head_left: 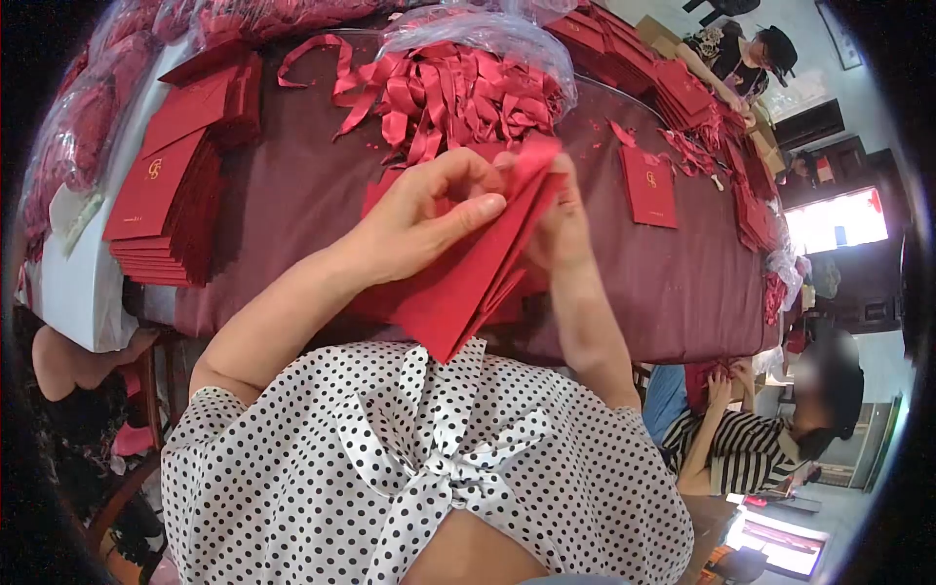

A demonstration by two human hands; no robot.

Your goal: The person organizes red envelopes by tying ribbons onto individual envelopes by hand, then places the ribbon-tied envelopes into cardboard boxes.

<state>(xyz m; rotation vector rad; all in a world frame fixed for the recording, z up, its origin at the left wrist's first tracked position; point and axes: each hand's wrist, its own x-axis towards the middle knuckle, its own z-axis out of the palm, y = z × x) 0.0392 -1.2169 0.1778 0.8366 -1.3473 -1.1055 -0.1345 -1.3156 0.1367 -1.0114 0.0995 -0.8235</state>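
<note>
A folded red paper bag [478,278] is tilted in front of my chest, its several layers fanned along the right edge. My left hand [429,210] is closed at the bag's upper end, thumb on its near face. On the far right side of the bag, my right hand [564,219] is closed near the top, slightly blurred. A shiny red ribbon [536,152] runs across the bag's top between the fingers of both hands. The right fingertips are partly hidden by bag and ribbon. Beyond my hands lies a heap of loose red ribbons [458,97] in clear plastic.
Stacked red bags [166,195] stand at the left of the dark red tablecloth [283,175]. A single bag [648,187] lies to the right, near more stacks [673,88]. A person in stripes [746,448] sits at right; another person [746,58] is at the far side.
</note>
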